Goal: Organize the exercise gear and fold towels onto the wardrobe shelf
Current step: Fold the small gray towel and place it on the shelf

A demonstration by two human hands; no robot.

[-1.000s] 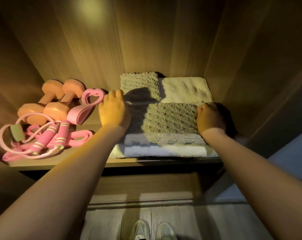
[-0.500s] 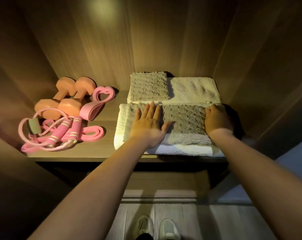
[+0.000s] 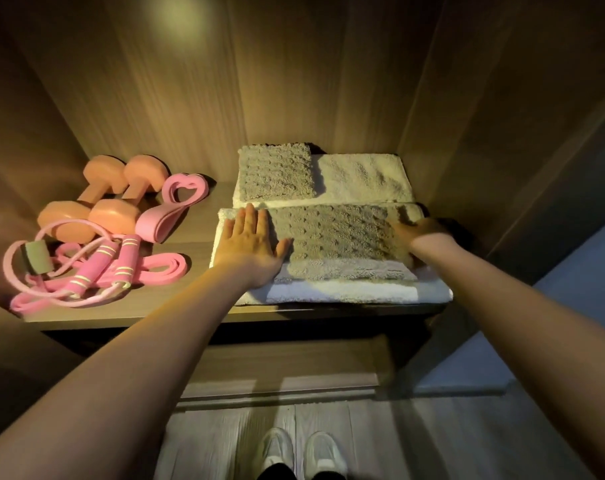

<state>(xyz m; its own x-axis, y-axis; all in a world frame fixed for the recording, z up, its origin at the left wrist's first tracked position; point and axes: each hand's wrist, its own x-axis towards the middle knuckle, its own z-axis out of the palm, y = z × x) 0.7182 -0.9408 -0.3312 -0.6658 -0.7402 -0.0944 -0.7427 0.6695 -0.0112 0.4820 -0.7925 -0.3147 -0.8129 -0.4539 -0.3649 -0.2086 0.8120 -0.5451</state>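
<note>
Your left hand (image 3: 251, 244) lies flat on the left end of the front grey towel (image 3: 335, 237), fingers (image 3: 251, 218) straight and close together; it grips nothing, it only presses down. I judge that you hold it so to flatten the fold and keep the towel square on the white towel (image 3: 346, 292) under it. Your right hand (image 3: 417, 237) is on the right end of the same towel, but it is blurred and in shadow, so I cannot tell if its fingers are straight or curled round the edge; perhaps it steadies that end against the push of the left. This pair of towels sits at the front of the wardrobe shelf (image 3: 128, 311), on its right half. Behind it, touching, a small grey towel (image 3: 277, 174) lies on a cream towel (image 3: 363, 178). The gear is set apart on the left half: two orange dumbbells (image 3: 103, 202) at the back, side by side, a pink heart-shaped band (image 3: 185, 188) just beside them, and a pink jump rope (image 3: 100, 268) tangled with a flat pink band (image 3: 162, 268) in front. I judge that only the smoothing is left.
</note>
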